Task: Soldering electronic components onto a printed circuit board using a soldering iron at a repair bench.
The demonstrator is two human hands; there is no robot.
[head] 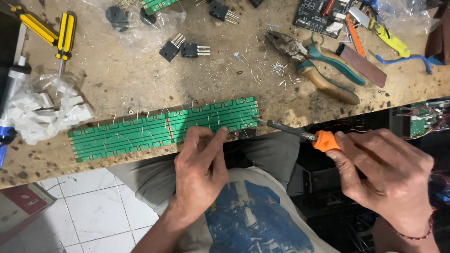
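A long green circuit board (140,131) lies along the near edge of the wooden workbench (140,75), with thin wire leads sticking up from it. My left hand (199,173) presses its fingertips onto the board's near edge, right of the middle. My right hand (389,173) grips the orange-collared handle of a soldering iron (300,134). The iron's tip touches the right end of the board.
Pliers (309,58) with teal and tan handles lie at the back right beside cut lead scraps. Black transistors (183,48), yellow-handled screwdrivers (63,37), a bag of white parts (44,112) and another circuit board (318,16) crowd the bench. A tiled floor (89,211) shows below.
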